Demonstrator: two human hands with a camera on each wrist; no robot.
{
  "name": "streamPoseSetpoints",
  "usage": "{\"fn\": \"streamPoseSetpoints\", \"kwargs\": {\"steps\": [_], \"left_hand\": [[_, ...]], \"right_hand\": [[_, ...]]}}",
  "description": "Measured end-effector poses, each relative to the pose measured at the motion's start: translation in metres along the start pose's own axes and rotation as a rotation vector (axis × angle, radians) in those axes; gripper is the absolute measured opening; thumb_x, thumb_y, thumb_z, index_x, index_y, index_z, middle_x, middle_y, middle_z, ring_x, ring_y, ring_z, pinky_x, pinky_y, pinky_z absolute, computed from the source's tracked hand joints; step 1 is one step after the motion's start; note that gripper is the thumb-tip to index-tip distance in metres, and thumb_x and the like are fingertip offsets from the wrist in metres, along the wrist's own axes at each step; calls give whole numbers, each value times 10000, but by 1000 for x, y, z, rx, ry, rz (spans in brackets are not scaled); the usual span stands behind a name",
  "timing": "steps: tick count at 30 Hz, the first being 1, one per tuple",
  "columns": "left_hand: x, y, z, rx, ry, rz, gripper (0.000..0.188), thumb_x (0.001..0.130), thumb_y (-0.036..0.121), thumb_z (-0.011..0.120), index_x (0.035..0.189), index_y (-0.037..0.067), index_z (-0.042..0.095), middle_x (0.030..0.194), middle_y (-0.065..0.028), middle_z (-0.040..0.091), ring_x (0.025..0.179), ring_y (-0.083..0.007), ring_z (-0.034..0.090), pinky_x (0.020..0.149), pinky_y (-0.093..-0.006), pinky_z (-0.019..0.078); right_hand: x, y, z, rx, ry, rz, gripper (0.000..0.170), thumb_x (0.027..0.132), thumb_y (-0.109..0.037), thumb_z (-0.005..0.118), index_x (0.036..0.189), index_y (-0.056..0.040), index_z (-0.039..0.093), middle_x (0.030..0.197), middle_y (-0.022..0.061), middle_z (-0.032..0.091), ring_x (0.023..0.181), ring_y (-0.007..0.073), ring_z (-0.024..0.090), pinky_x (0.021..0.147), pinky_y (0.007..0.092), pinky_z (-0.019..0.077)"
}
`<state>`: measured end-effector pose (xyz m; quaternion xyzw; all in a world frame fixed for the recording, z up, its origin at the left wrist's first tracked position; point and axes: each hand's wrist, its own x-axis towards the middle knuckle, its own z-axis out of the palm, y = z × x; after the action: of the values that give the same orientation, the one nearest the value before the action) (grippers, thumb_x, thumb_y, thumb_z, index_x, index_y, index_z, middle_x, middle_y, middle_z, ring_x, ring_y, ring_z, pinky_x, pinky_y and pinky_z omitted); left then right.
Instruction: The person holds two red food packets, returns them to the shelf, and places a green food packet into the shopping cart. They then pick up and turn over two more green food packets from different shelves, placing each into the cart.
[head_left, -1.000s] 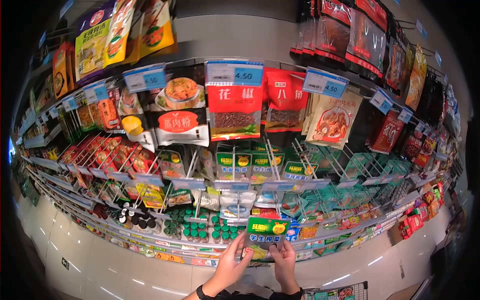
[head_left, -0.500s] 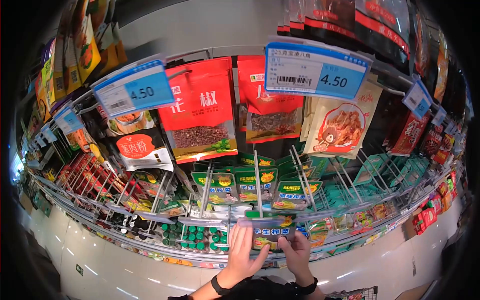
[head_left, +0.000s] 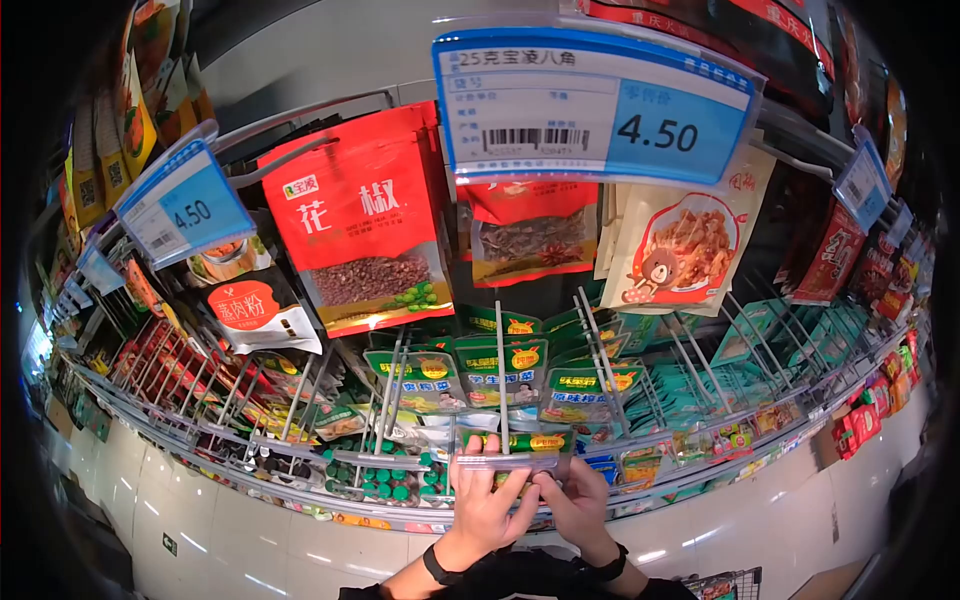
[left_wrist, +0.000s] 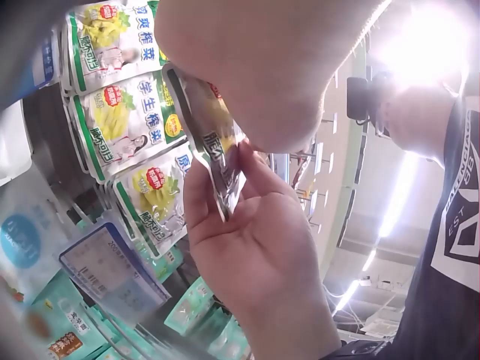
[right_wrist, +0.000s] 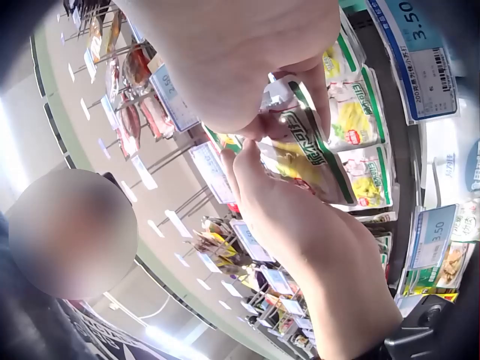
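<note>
Both hands hold a green-topped packet of pickled mustard tuber [head_left: 540,441] low in front of the rack, tilted and partly hidden by the fingers and a clear tag strip in the head view. My left hand [head_left: 488,505] grips its left side, fingers up along it and thumb across the front. At its right side my right hand [head_left: 580,508] pinches the packet between thumb and fingers, seen also in the left wrist view. Similar packets [head_left: 502,372] hang on hooks just beyond the hands.
Metal hook rods [head_left: 598,350] project toward me. Above them hang red Sichuan pepper bags [head_left: 370,230] and a beige pouch [head_left: 685,240]. A large price tag [head_left: 600,110] juts out near the head camera. Green-capped jars [head_left: 385,478] stand lower left.
The head view has come nearer the rack. The packet, earlier facing me upright, is now tipped so mostly its top shows, and the hands are closer to the hanging packets.
</note>
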<state>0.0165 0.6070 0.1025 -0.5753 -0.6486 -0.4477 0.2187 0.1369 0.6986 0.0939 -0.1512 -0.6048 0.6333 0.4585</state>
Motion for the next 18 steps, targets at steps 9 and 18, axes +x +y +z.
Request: {"fn": "streamPoseSetpoints", "kwargs": {"steps": [9,18], "left_hand": [[9,6,-10,101,-123,-51,485,864,285,720,1293,67,656,1579,-371,260,1469,-538,210,1147,-621,135],[22,16,-20,90,-199,-67,511,847,347,740,1294,112,660,1571,-377,262,1467,-555,184,1124,-663,135]], "right_hand": [[3,5,7,-24,-30,-69,74,927,0,677,990,34,656,751,8,613,682,52,511,604,243,415],[-5,-3,12,-56,0,-56,122,937,10,663,1054,43,656,859,59,709,787,60,622,688,239,494]]}}
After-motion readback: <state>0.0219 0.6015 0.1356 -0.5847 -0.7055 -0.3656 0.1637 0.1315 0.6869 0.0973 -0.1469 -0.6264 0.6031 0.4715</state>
